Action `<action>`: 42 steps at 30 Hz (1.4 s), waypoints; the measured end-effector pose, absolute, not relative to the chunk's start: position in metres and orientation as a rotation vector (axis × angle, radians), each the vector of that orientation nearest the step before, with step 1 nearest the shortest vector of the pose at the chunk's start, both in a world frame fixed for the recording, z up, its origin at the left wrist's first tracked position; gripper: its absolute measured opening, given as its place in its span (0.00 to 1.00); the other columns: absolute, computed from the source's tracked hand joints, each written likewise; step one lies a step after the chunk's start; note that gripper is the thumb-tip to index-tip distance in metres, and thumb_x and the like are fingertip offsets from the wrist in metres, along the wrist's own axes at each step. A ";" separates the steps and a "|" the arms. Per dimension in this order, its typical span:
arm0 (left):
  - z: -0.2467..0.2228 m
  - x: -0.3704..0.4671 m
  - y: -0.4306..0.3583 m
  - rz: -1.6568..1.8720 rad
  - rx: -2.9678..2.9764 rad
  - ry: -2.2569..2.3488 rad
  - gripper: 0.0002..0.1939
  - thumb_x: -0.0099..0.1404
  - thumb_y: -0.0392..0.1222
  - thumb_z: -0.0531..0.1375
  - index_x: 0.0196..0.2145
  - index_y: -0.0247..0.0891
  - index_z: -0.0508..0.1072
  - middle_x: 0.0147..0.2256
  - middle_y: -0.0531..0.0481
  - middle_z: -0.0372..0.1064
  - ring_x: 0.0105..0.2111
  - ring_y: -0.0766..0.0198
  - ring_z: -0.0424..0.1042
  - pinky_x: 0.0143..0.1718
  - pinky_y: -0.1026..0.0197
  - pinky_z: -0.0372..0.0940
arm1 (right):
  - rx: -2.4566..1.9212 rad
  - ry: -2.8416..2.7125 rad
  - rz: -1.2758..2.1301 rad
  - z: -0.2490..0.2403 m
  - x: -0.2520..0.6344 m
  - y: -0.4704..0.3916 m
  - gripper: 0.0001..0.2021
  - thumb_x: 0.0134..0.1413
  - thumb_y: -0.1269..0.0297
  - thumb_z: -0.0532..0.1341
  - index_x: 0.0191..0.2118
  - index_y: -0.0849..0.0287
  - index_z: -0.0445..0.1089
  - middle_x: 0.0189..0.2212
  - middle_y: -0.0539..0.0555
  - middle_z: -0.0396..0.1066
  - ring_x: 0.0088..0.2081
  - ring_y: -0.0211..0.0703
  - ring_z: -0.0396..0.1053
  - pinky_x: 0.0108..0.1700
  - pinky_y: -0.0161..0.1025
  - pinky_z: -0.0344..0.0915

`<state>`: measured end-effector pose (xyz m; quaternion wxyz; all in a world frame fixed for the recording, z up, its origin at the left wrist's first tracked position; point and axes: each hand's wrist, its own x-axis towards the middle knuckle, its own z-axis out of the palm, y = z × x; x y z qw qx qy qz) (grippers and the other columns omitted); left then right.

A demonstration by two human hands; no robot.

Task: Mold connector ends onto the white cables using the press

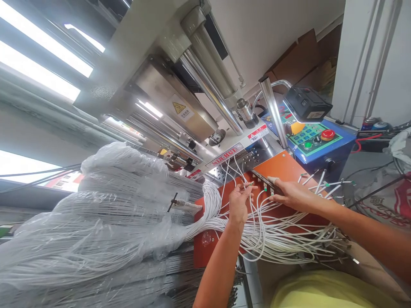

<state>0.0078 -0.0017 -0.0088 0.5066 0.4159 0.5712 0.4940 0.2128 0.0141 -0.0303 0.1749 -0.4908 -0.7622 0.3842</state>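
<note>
My left hand (239, 203) pinches a white cable close to its small green-tipped end (251, 184). To its right, my right hand (290, 196) grips the near end of a narrow metal mould bar (261, 179), with finger and thumb on either side. A pale cover is on one of its fingertips. A green cable end (265, 188) sits in the bar, its white lead curving down. Beneath both hands lies an orange-red board (272, 164), with a thick spread of white cables (279, 235) across its front.
A moulding machine (224, 156) stands directly beyond the board. Its blue control box (324, 149) carries a red stop button (328, 134), and a black lamp (306, 102) hangs above it. At left are plastic-wrapped cable bundles (112, 226); a small clamp (173, 202) projects beside them.
</note>
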 end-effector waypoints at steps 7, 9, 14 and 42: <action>-0.021 0.004 0.011 1.006 1.805 1.538 0.06 0.59 0.42 0.65 0.32 0.37 0.79 0.30 0.49 0.75 0.30 0.65 0.72 0.34 0.64 0.65 | -1.403 -2.153 1.093 -0.028 0.213 0.013 0.17 0.57 0.51 0.55 0.47 0.56 0.63 0.34 0.55 0.73 0.34 0.49 0.71 0.32 0.37 0.57; -0.026 0.004 0.013 0.991 1.942 1.548 0.04 0.61 0.40 0.64 0.32 0.38 0.79 0.29 0.50 0.73 0.29 0.66 0.70 0.32 0.64 0.64 | -1.400 -2.153 1.090 -0.028 0.213 0.013 0.17 0.57 0.51 0.55 0.47 0.56 0.63 0.33 0.54 0.73 0.33 0.49 0.70 0.32 0.37 0.56; -0.035 0.004 0.017 1.014 2.050 1.554 0.04 0.62 0.37 0.63 0.32 0.39 0.79 0.28 0.51 0.71 0.28 0.67 0.69 0.31 0.65 0.64 | -1.388 -2.152 1.082 -0.031 0.212 0.014 0.16 0.57 0.51 0.56 0.46 0.56 0.63 0.32 0.54 0.73 0.33 0.48 0.71 0.31 0.37 0.56; -0.033 0.004 0.016 0.963 2.288 1.510 0.07 0.64 0.34 0.58 0.31 0.39 0.76 0.27 0.50 0.70 0.30 0.63 0.67 0.34 0.62 0.63 | -1.331 -2.147 1.082 -0.033 0.215 0.015 0.24 0.58 0.51 0.57 0.56 0.57 0.60 0.38 0.57 0.76 0.40 0.54 0.73 0.36 0.38 0.60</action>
